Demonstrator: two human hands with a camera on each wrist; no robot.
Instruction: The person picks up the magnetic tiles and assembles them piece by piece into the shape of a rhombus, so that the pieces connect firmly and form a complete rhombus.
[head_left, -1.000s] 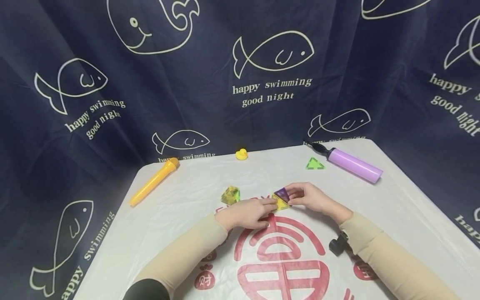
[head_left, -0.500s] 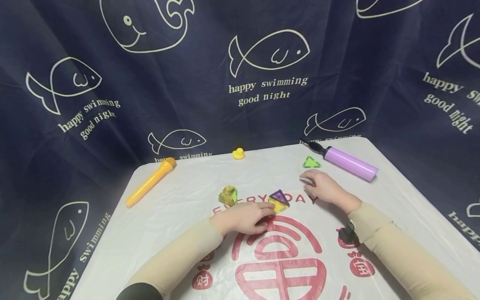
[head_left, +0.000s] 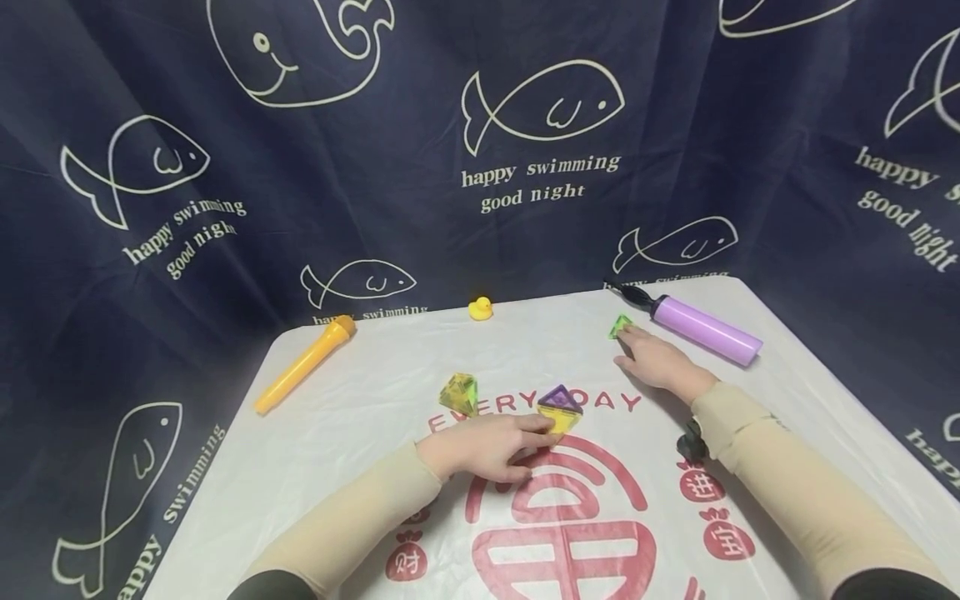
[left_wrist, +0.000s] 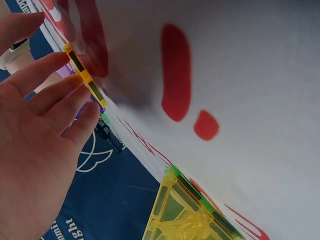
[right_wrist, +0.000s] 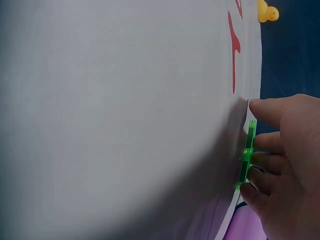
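Left hand (head_left: pixel 487 446) touches yellow tile (head_left: pixel 562 420); right hand (head_left: pixel 660 360) touches green tile (head_left: pixel 618 323)
Both grips are loose, fingers extended; the yellow tile lies at centre, the green tile far right.

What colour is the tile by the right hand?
Green; the tile shows best in the right wrist view.
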